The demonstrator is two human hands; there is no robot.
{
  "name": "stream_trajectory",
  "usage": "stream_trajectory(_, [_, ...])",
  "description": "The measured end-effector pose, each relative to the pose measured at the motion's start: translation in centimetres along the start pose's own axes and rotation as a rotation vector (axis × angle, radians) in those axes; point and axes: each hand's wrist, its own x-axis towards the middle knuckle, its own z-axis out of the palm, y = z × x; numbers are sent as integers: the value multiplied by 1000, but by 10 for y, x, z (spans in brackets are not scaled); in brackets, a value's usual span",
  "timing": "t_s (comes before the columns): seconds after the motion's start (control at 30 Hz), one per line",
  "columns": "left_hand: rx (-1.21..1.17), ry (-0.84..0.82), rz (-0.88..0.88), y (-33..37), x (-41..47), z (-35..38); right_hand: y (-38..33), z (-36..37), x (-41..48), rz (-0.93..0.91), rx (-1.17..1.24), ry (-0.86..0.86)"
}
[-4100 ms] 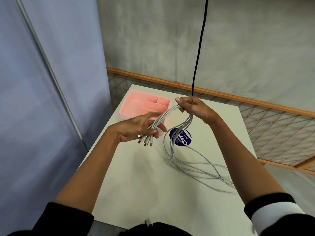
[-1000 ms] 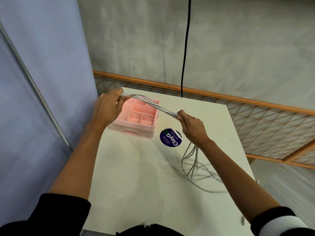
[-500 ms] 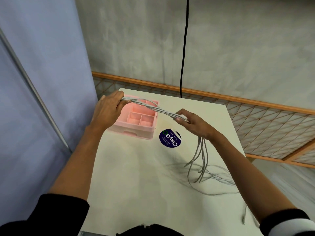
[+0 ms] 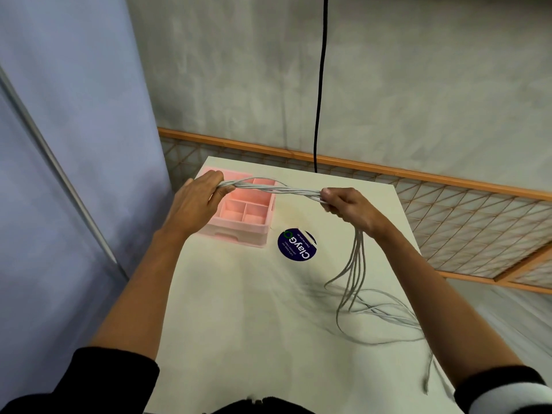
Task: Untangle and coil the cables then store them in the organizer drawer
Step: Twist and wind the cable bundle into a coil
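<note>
Several grey cables (image 4: 277, 188) stretched in one bundle between the hands: left hand (image 4: 198, 201) grips one end, right hand (image 4: 349, 207) clenches further along, loose tails dangling below it onto the table (image 4: 239, 309). Pink organizer drawer (image 4: 239, 231) sits under the left hand.

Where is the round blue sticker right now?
In the head view, the round blue sticker lies flat on the white table, just right of the pink organizer drawer, beneath the stretched grey cables.
</note>
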Motion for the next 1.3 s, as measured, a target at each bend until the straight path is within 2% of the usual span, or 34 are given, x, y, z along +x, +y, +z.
stream_trajectory(0.1, [-75, -17, -23, -3, 1, 2, 10, -5, 0, -63, -25, -95])
stream_trajectory(0.23, [-104, 5, 3, 0, 5, 0, 15, -5, 0, 40, -26, -242])
stream_trajectory(0.33, [-79, 12, 38, 12, 13, -4, 17, 7, 8, 144, -230, -278])
stream_trajectory(0.43, [-38, -18, 95, 29, 22, -9, 4, 31, 19, 94, -283, -40])
stream_trajectory(0.53, [33, -46, 110, 41, 29, -10, -15, 56, 33, -132, -361, 244])
stream_trajectory(0.6, [54, -56, 123, 47, 33, -11, -27, 73, 41, -257, -429, 327])
stream_trajectory(0.67, [75, -65, 150, 50, 36, -12, -39, 84, 43, -268, -340, 388])
stream_trajectory(0.7, [83, -70, 158, 51, 37, -15, -45, 84, 43, -239, -256, 366])
stream_trajectory(0.87, [0, -49, 43, 21, 41, -42, -28, 56, 27, -23, 361, -51])
stream_trajectory(0.97, [57, -56, 86, 10, 39, -43, -19, 40, 17, 42, 391, -167])
stream_trajectory(1.07, [45, -58, 132, 15, 34, -30, -19, 30, 16, 176, 435, -209])
stream_trajectory(1.17, [33, -71, 155, 18, 30, -22, -16, 25, 16, 307, 558, -249])
stream_trajectory(1.3, [29, -56, 170, 21, 29, -16, -9, 19, 12, 460, 817, -431])
